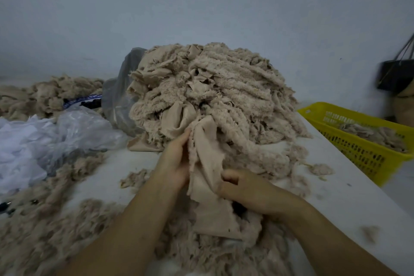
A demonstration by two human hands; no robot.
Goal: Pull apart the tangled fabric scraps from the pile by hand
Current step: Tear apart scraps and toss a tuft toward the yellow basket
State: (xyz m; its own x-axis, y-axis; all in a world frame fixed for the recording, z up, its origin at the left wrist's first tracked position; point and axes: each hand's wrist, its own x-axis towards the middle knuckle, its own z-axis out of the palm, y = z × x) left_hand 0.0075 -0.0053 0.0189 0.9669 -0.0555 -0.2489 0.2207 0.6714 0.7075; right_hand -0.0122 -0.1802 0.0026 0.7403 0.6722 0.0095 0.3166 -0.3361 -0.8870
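Your left hand [177, 159] grips the beige fleece scrap [206, 148] at the foot of the pile [224, 87]; your right hand [244, 188] pinches it farther out. Its length runs straight out from the pile.

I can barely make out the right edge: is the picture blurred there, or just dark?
Head view: dim, flat, bluish light, no glare; the yellow basket and black bag at the right edge are smeared by blur; the left hand and right hand gripping the beige scrap look fairly sharp.
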